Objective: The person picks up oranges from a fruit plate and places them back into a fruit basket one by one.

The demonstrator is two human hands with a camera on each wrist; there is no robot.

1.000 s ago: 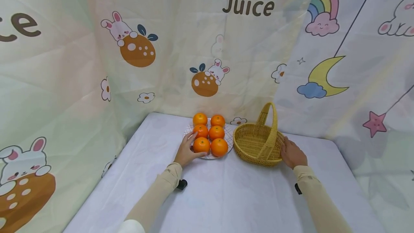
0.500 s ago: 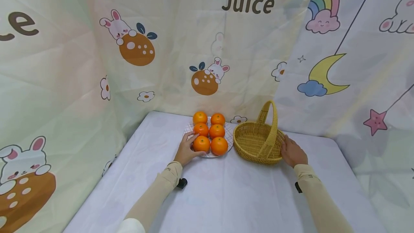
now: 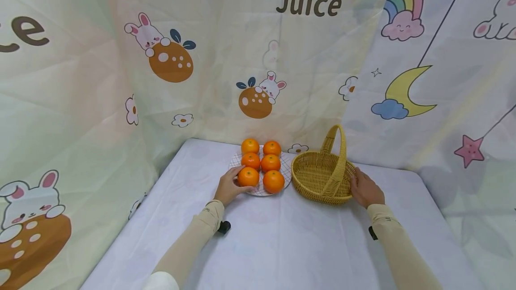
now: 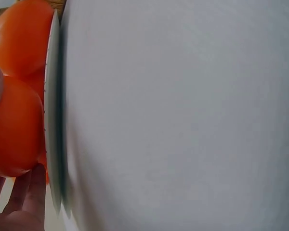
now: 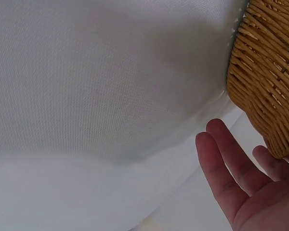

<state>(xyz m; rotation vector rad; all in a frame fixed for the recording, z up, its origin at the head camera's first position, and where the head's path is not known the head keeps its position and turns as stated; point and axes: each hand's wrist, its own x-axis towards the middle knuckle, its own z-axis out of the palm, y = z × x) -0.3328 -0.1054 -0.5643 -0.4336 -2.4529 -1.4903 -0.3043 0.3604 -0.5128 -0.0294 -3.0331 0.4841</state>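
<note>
Several oranges stand in two columns on a round plate (image 3: 286,164) with a grid pattern. My left hand (image 3: 228,187) grips the front-left orange (image 3: 248,177), thumb on its near side and fingers round its far left. In the left wrist view, that orange (image 4: 14,130) sits between thumb and fingers close by the plate's rim. The front-right orange (image 3: 273,181) is beside it. To the plate's right stands a wicker basket (image 3: 312,187) with a tall handle, nothing inside. My right hand (image 3: 367,189) holds its right rim; in the right wrist view two fingers (image 5: 219,166) extend away from the wicker (image 5: 269,72).
A white cloth covers the table (image 3: 282,245). Printed curtains (image 3: 217,57) hang close behind the plate and basket and along both sides. A black wrist camera (image 3: 224,227) shows under the left forearm.
The left hand and its orange have shifted slightly left, widening the gap to the front-right orange. The right hand and basket stay in place.
</note>
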